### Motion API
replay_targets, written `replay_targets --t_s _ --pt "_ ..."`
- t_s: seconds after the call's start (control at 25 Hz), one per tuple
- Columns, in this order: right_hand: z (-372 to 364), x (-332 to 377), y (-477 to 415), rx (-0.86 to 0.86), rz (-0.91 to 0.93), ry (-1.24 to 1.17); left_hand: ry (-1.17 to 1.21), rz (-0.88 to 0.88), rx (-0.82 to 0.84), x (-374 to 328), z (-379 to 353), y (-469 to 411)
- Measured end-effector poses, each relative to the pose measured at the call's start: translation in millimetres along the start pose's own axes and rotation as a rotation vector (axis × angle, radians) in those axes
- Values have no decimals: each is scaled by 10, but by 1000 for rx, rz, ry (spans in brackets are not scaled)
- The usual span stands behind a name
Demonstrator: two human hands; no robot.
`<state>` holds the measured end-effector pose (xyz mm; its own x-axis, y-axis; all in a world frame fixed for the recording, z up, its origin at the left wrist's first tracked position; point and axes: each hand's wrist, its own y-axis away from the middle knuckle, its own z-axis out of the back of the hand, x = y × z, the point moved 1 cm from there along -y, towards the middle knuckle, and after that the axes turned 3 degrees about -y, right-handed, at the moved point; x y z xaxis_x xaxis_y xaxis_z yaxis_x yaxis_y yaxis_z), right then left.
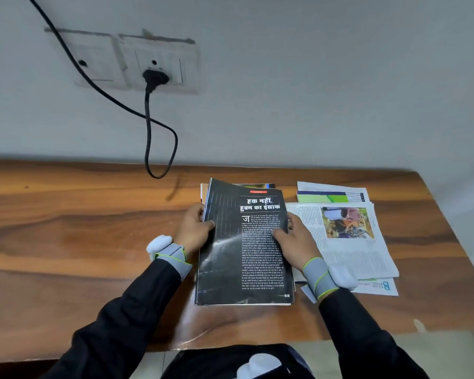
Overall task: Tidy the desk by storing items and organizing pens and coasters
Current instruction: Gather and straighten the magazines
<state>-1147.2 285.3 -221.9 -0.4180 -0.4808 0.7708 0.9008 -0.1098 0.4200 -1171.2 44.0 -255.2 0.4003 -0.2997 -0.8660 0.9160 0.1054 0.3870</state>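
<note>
There is one desk (80, 242), one black-paged magazine (244, 255) on top of its stack, and at least three printed papers (348, 242) beside it. Two hands show, the left hand (193, 228) and the right hand (296, 239). On the wall are one cable (148, 119) and two socket plates (173, 58).

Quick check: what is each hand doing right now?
Left hand: grips the black magazine at its left edge.
Right hand: grips the same magazine's right edge.

Left hand (193, 231) and right hand (294, 239) grip black magazine (241, 258) on wooden desk (80, 242).
</note>
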Motion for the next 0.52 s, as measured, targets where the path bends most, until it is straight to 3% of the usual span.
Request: replay_targets --t_s 0.16,0.36,0.52 --pt "-21 28 -4 -39 106 21 21 -31 -162 16 145 0" --pt "-278 153 30 182 96 -301 -65 131 -196 145 451 181" --pt "-433 158 -1 319 87 -239 -14 183 -281 160 567 438"
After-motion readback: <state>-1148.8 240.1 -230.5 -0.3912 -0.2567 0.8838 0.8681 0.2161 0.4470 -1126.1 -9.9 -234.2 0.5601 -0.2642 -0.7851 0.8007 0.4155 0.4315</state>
